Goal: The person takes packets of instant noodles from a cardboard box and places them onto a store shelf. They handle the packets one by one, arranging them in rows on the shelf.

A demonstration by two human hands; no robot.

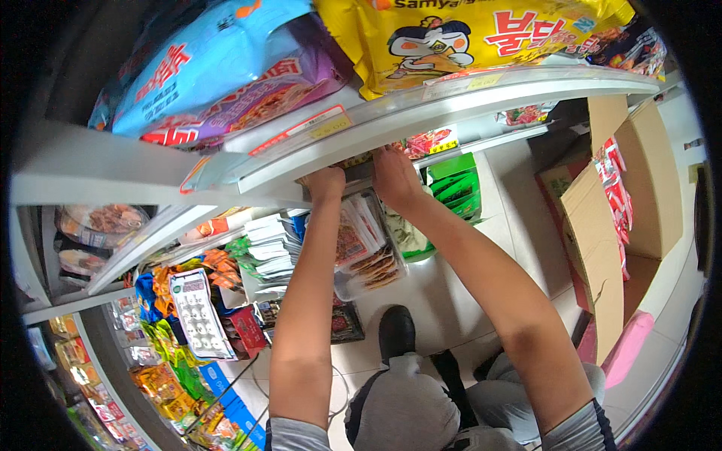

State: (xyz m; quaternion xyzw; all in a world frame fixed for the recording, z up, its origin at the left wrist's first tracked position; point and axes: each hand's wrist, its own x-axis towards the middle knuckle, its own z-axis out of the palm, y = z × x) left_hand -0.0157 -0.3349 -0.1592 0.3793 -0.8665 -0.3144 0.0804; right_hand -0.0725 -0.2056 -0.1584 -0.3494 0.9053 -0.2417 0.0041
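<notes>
Both arms reach forward beneath the white shelf edge (361, 132). My left hand (326, 183) is at the lower shelf, its fingers mostly hidden under that edge. Just to its right, my right hand (395, 175) has bent fingers at the same lower shelf, beside red packets (428, 144) with a yellow strip. A dark packet edge (358, 162) shows between the hands; whether either one grips it cannot be seen. Below the hands stands a clear plastic bin (369, 248) of flat snack packs, next to a green box (454, 186) of green packets.
An open cardboard box (598, 253) with red packets (613, 186) stands at right. Yellow (428, 51), blue (208, 62) and purple (254, 98) noodle bags fill the upper shelf. A black shoe (396, 332) is on the tiled floor (451, 299). Thin cables (248, 369) hang at lower left.
</notes>
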